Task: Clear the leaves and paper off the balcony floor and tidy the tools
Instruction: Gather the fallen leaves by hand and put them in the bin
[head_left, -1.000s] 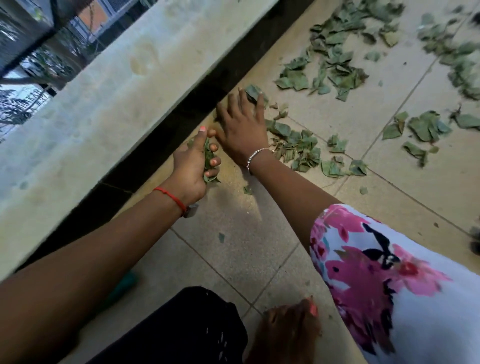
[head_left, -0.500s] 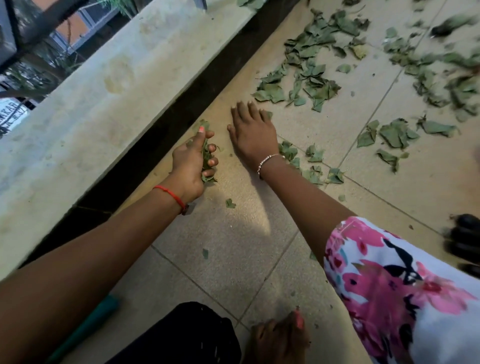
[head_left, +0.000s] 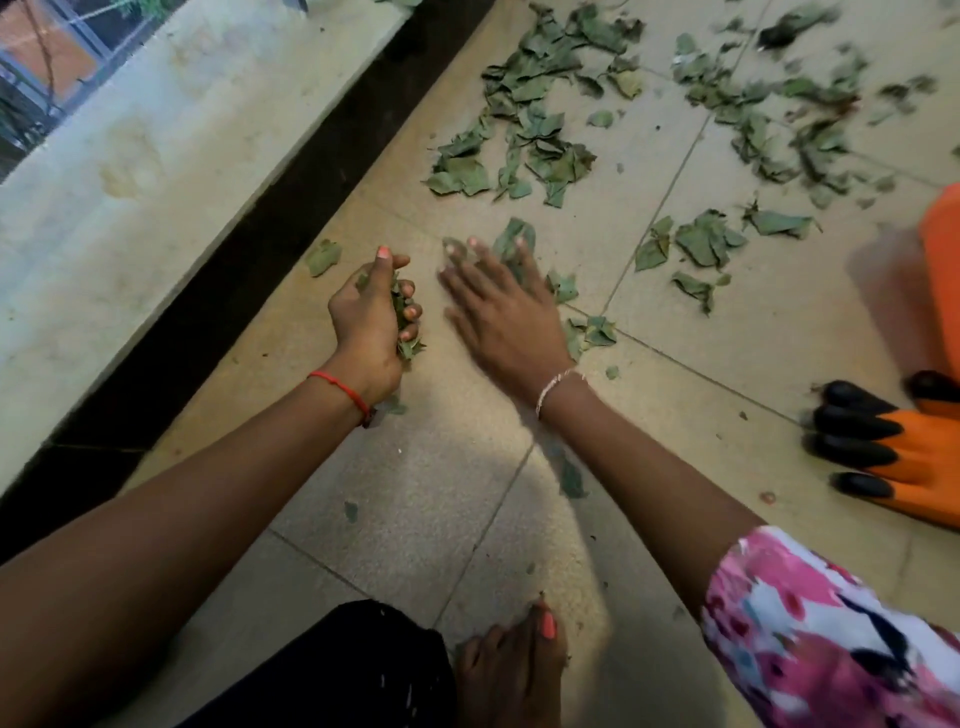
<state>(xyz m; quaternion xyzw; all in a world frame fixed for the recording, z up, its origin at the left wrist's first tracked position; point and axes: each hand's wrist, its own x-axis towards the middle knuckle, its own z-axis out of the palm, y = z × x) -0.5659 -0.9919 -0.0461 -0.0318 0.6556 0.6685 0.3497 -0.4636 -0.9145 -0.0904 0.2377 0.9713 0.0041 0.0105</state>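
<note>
- Tiled floor (head_left: 415, 493): leaves (head_left: 545, 156) lie scattered ahead.
- Left hand (head_left: 363, 327): fingers curled round a leaf bunch (head_left: 410, 347), storing the pickings.
- Right hand (head_left: 501, 317): fingers straight, flat on leaves, apparently ready to rake.

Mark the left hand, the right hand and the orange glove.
left hand (head_left: 364, 323): head view, back of the hand.
right hand (head_left: 506, 318): head view, back of the hand.
orange glove (head_left: 922, 460): head view, orange part behind the black fingertips.
</note>
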